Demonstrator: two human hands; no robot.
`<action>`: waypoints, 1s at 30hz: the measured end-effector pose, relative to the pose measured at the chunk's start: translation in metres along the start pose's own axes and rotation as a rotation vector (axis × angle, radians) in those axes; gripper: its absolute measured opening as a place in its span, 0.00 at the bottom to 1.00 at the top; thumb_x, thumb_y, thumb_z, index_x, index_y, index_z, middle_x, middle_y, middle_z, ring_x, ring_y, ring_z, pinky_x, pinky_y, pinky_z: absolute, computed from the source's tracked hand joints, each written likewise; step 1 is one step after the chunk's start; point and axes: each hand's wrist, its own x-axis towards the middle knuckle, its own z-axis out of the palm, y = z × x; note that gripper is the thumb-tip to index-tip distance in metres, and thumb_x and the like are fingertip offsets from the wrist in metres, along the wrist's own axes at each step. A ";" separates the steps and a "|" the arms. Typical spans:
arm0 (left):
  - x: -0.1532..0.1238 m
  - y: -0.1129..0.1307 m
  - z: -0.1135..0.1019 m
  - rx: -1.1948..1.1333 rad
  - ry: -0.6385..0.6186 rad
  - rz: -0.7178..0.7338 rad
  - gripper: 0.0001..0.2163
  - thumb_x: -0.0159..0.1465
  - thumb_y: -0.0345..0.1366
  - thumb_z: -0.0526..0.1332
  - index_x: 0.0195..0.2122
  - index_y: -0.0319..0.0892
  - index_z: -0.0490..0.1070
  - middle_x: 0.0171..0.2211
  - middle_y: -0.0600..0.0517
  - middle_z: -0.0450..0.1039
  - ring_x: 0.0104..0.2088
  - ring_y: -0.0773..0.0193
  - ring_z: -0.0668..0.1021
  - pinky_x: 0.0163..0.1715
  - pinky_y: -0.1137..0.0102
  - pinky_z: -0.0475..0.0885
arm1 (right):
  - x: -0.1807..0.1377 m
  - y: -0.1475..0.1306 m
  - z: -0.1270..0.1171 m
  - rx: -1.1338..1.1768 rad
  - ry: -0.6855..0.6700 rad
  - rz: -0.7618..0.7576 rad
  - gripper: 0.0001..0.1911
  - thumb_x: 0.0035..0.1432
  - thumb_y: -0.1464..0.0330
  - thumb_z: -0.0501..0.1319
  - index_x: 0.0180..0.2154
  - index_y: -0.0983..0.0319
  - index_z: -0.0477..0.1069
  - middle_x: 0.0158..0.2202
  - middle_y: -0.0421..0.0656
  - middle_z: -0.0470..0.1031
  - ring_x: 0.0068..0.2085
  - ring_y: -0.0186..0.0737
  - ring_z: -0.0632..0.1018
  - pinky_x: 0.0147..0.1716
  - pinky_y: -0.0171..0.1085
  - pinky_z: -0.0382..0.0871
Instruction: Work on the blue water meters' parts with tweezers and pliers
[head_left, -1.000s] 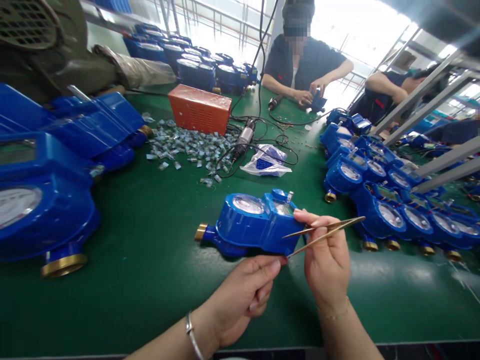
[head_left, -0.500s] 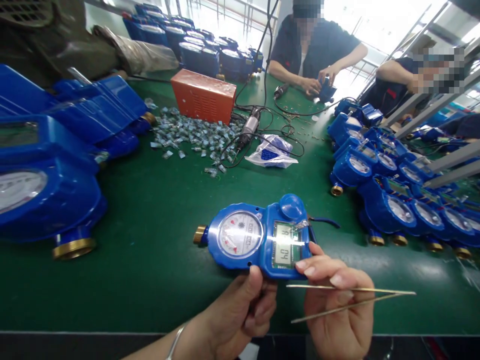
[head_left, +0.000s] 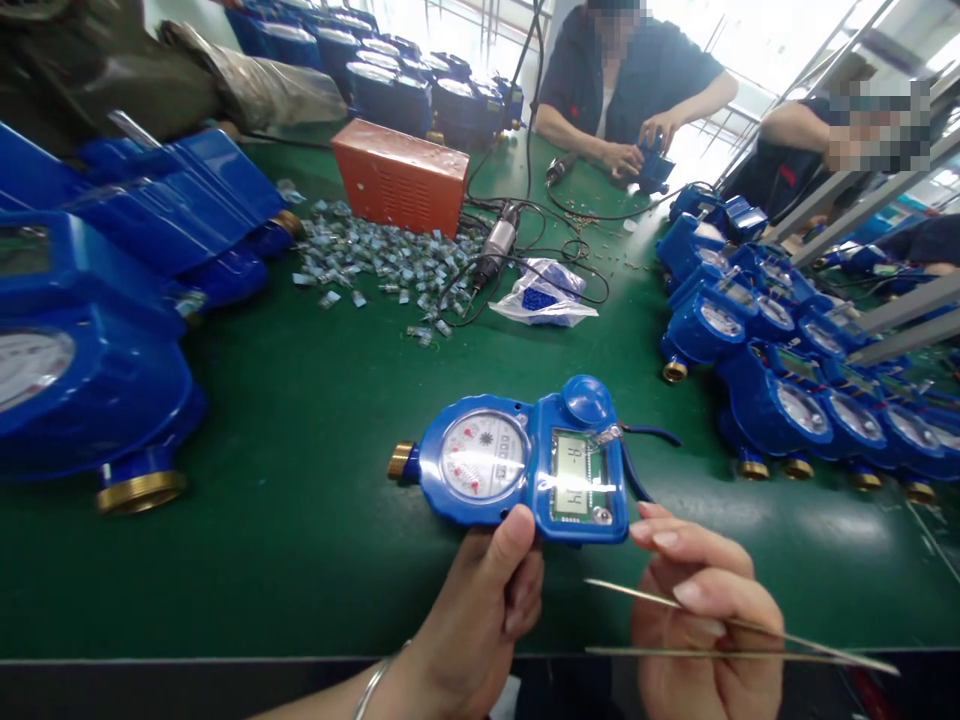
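A blue water meter (head_left: 439, 480) with a round dial and a small digital display is tilted up above the green table. My left hand (head_left: 487, 600) grips its near side, thumb on the rim and the other fingers tucked below. Metal tweezers (head_left: 817, 648) rest in my right hand (head_left: 709, 610), their two tips apart and pointing left with nothing between them. The right index fingertip is close to the meter's lower right corner, by a dark blue cable (head_left: 636, 475); I cannot tell whether it touches.
Large blue meters (head_left: 90, 370) stand at the left, and rows of meters (head_left: 806, 410) at the right. Behind lie an orange box (head_left: 401, 180), many small clear parts (head_left: 375, 260), an electric screwdriver (head_left: 499, 240) and a plastic bag (head_left: 544, 295). A co-worker (head_left: 630, 90) handles another meter across the table.
My right hand has drawn back right and down from the display, uncovering its lower corner. The tweezers have tilted with it. My left hand still holds the meter.
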 end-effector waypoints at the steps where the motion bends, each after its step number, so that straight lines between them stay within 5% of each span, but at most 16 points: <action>1: 0.000 0.000 0.000 0.011 0.005 -0.001 0.29 0.51 0.60 0.63 0.15 0.40 0.53 0.13 0.61 0.49 0.14 0.77 0.49 0.15 0.76 0.43 | -0.001 0.000 -0.001 -0.037 0.036 -0.008 0.02 0.63 0.69 0.56 0.37 0.59 0.66 0.37 0.41 0.70 0.37 0.39 0.74 0.43 0.44 0.68; 7: 0.001 0.001 -0.002 0.066 -0.072 -0.073 0.31 0.50 0.65 0.60 0.14 0.41 0.53 0.13 0.60 0.47 0.14 0.77 0.50 0.15 0.74 0.42 | -0.019 0.007 -0.015 -0.252 -0.044 0.110 0.05 0.63 0.74 0.53 0.40 0.61 0.65 0.34 0.41 0.73 0.34 0.35 0.75 0.32 0.35 0.68; 19: -0.001 0.000 -0.006 0.086 -0.131 -0.118 0.31 0.51 0.66 0.56 0.15 0.40 0.56 0.12 0.60 0.48 0.13 0.76 0.50 0.16 0.74 0.41 | -0.019 0.008 -0.011 -0.377 -0.164 -0.092 0.08 0.62 0.78 0.53 0.42 0.63 0.65 0.34 0.43 0.73 0.34 0.36 0.76 0.32 0.36 0.72; 30: 0.002 -0.004 -0.005 0.068 -0.124 -0.064 0.31 0.51 0.65 0.58 0.14 0.40 0.54 0.12 0.60 0.48 0.14 0.76 0.50 0.15 0.74 0.42 | -0.017 0.001 -0.013 -0.523 -0.309 -0.091 0.09 0.60 0.80 0.51 0.41 0.65 0.64 0.35 0.43 0.70 0.38 0.33 0.74 0.39 0.31 0.68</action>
